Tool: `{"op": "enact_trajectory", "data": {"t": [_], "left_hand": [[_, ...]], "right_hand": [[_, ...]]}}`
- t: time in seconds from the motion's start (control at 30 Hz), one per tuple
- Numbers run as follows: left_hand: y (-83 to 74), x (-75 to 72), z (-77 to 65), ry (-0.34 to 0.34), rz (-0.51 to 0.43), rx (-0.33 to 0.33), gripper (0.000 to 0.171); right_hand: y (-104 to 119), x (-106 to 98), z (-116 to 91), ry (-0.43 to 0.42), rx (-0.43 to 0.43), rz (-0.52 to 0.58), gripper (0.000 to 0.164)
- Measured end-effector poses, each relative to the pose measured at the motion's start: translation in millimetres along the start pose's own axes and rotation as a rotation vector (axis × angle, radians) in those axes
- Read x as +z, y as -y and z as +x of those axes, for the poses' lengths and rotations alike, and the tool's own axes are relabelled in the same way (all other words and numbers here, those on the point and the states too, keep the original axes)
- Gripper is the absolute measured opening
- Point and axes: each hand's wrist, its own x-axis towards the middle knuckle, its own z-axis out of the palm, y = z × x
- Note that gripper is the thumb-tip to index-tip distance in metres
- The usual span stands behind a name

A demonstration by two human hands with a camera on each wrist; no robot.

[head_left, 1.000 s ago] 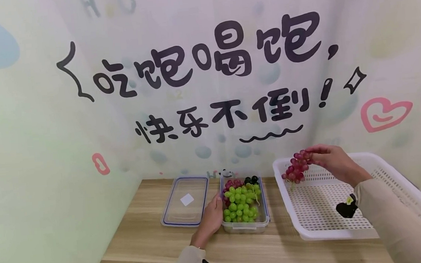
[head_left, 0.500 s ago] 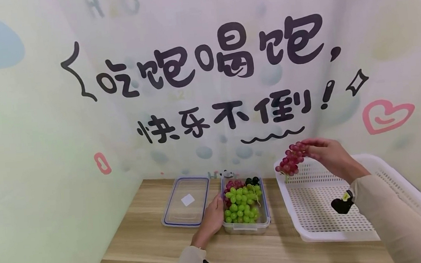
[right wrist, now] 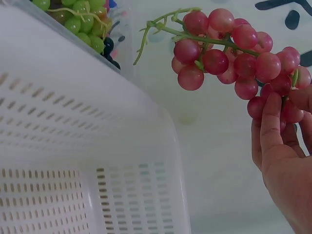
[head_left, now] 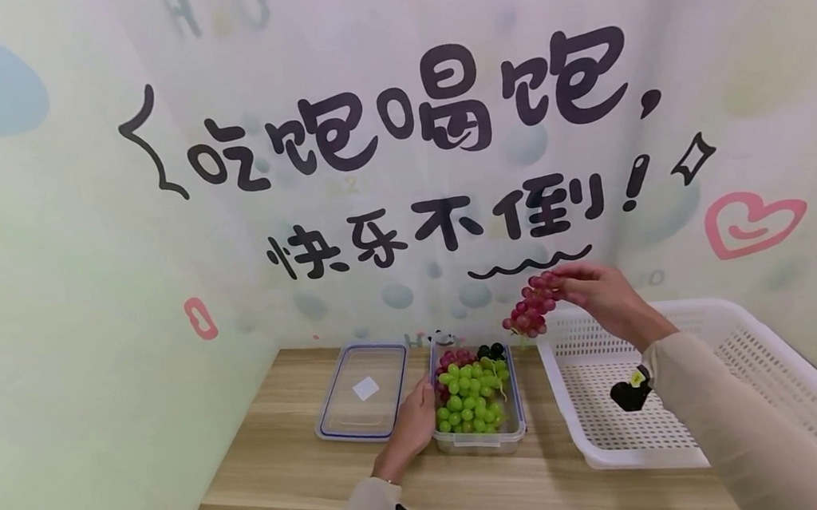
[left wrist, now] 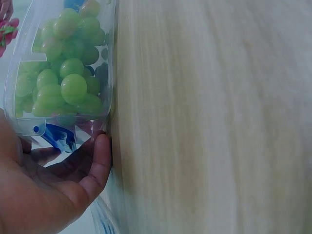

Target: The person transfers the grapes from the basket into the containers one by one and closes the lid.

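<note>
My right hand (head_left: pixel 602 292) pinches the top end of a bunch of red grapes (head_left: pixel 533 306), held in the air between the plastic food container and the white basket. Its green stem (right wrist: pixel 195 36) sticks out of the bunch in the right wrist view. My left hand (head_left: pixel 414 421) rests against the left side of the clear food container (head_left: pixel 477 442), its bent fingers beside a blue-lined latch (left wrist: pixel 58 137). Inside the container, green grapes (head_left: pixel 469 398) lie in front, red grapes (head_left: pixel 454 357) behind them and black grapes (head_left: pixel 490 351) in the back right corner.
A white perforated basket (head_left: pixel 590 457) stands at the right of the wooden table (head_left: pixel 268 490). Left of the container lies its clear lid (head_left: pixel 352 415) with a blue seal and a white label. A printed wall curtain (head_left: pixel 384 305) hangs directly behind.
The right hand has lifted the red grape bunch from over the basket's back left corner and carried it left toward the container. My left hand stays at the container's side.
</note>
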Motion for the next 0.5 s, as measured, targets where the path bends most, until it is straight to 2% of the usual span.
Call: {"op": "enact_trajectory", "data": {"t": [0.23,0.5], "left_hand": [[1.4,0.7,0.9,-0.014,0.009,0.005,0.048],[1.6,1.0,-0.2,-0.011,0.002,0.01,0.048]], "right_hand": [[-3.3,26.2,8.5,-0.032,0.011,0.008,0.03],[-8.1,52.1,15.8,-0.028,0.036,0.051,0.031]]}}
